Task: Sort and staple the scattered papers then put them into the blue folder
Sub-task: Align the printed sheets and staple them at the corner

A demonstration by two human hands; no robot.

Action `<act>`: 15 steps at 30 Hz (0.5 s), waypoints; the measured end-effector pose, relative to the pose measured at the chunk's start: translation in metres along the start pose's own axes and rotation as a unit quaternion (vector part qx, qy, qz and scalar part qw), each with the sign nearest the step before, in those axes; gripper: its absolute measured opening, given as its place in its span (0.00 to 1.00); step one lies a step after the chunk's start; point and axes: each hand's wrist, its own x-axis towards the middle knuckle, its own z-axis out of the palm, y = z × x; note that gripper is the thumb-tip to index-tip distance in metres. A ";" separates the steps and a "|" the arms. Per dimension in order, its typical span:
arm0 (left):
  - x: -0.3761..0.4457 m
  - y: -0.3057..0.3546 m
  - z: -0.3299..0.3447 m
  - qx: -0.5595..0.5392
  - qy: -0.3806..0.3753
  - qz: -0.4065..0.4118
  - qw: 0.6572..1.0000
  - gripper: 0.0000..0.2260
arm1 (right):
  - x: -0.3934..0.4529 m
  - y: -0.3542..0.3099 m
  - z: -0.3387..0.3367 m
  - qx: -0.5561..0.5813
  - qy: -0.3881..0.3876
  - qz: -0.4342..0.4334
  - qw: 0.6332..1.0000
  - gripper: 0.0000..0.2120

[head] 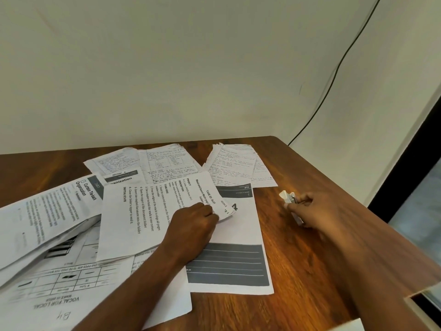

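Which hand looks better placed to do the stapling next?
The right hand: it already holds the stapler, off to the side over the bare table. The left hand is busy pinching the corner of the printed sheets.

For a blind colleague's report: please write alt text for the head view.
A person's left hand pinches the corner of a printed task sheet among scattered papers on a wooden table. The right hand holds a small white stapler.

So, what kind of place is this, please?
Probably a home or small office desk: a wooden table against a plain wall, strewn with printed and handwritten papers, a small stapler in the right hand.
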 end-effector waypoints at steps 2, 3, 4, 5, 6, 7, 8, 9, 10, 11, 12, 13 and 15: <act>0.000 -0.001 0.001 0.000 -0.001 -0.003 1.000 0.06 | -0.010 -0.011 0.006 0.088 -0.046 0.009 0.995 0.12; 0.000 -0.001 0.002 0.001 -0.001 -0.005 1.000 0.06 | -0.015 -0.017 0.008 0.141 -0.075 0.016 0.987 0.14; 0.000 -0.001 0.002 0.001 0.000 -0.006 1.000 0.06 | -0.020 -0.022 0.010 0.199 -0.113 0.022 0.973 0.15; 0.000 -0.001 0.001 0.001 0.002 -0.006 1.000 0.06 | -0.025 -0.025 0.012 0.256 -0.153 0.028 0.954 0.16; 0.001 0.000 0.000 0.002 0.004 -0.005 1.000 0.06 | -0.031 -0.028 0.014 0.300 -0.192 0.035 0.934 0.17; 0.001 0.001 -0.001 0.004 0.005 -0.005 1.000 0.06 | -0.035 -0.030 0.017 0.328 -0.227 0.043 0.916 0.17; 0.001 0.002 -0.002 0.009 0.007 -0.004 1.000 0.07 | -0.039 -0.032 0.019 0.343 -0.258 0.048 0.902 0.17; 0.002 0.003 -0.004 0.015 0.008 -0.004 1.000 0.07 | -0.042 -0.033 0.022 0.354 -0.286 0.053 0.889 0.17; 0.002 0.003 -0.005 0.019 0.011 -0.004 1.000 0.07 | -0.045 -0.034 0.026 0.365 -0.309 0.062 0.876 0.16; 0.002 0.003 -0.005 0.021 0.013 -0.004 1.000 0.07 | -0.047 -0.036 0.029 0.379 -0.329 0.074 0.862 0.15; 0.002 0.003 -0.005 0.023 0.014 -0.004 1.000 0.07 | -0.051 -0.037 0.032 0.391 -0.348 0.087 0.848 0.14; 0.002 0.003 -0.005 0.025 0.015 -0.004 1.000 0.07 | -0.054 -0.038 0.035 0.398 -0.362 0.098 0.837 0.14; 0.002 0.001 -0.004 0.026 0.016 -0.004 1.000 0.07 | -0.059 -0.039 0.041 0.397 -0.383 0.108 0.827 0.15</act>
